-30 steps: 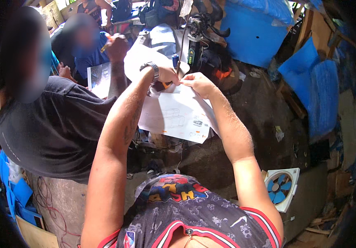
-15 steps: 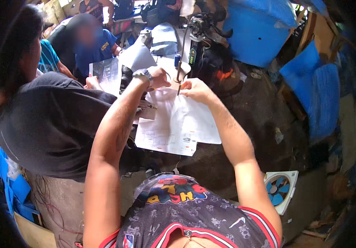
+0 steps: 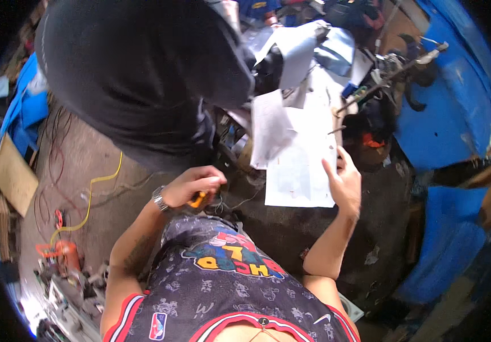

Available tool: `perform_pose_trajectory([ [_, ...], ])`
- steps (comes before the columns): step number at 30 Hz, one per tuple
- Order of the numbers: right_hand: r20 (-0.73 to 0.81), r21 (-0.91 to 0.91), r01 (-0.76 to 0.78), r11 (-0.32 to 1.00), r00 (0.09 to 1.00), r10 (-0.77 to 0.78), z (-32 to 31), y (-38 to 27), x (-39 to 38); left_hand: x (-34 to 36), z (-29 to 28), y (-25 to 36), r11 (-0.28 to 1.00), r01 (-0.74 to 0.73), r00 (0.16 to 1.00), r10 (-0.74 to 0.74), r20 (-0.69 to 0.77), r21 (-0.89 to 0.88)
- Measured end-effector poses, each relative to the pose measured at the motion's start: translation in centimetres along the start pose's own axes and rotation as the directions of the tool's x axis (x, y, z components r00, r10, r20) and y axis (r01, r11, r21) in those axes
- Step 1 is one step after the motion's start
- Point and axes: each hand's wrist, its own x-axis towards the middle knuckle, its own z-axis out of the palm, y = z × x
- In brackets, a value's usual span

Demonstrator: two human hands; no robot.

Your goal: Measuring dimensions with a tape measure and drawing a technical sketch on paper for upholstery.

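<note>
My left hand (image 3: 195,187), a metal-banded watch (image 3: 159,198) at its wrist, is closed around a small orange-and-black object (image 3: 199,199), mostly hidden by the fingers. It is in front of my body, left of the papers. My right hand (image 3: 346,183) is at the right edge of a white printed sheet (image 3: 299,185), thumb and fingers apart. Whether it touches the sheet I cannot tell. More paper (image 3: 269,128) overlaps that sheet on the left. Beyond my right hand a thin brown metal rod (image 3: 365,93) slants up to the right.
A person in dark clothing (image 3: 143,74) stands close on the left. Blue sheeting (image 3: 445,125) hangs at the right. A yellow cable (image 3: 91,196) and an orange tool (image 3: 67,255) lie on the floor at left. Grey sheets (image 3: 297,48) are at the far end.
My left hand has drawn back from the rod toward my body and now holds the orange-and-black object. My right hand has left the rod for the sheet's edge. The view has swung left.
</note>
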Motion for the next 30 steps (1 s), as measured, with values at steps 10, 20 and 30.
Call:
perform_pose_trajectory([
  [10, 0.035, 0.361, 0.577, 0.733, 0.777, -0.628, -0.5, -5.0, -7.1, -11.8, -10.8, -12.8, 0.446, -0.389, 0.842, -0.183, -0.508, -0.806],
  [20, 0.957, 0.163, 0.480, 0.862, 0.134, -0.255, 33.8, -16.7, -12.6, -27.4, -26.6, -27.6, 0.991, 0.129, 0.591, -0.043, -0.806, 0.043],
  [30, 0.923, 0.166, 0.486, 0.858, 0.230, -0.309, 58.2, -16.9, -13.2, -36.7, -24.8, -46.9, 0.830, 0.338, 0.587, -0.554, -0.590, -0.443],
])
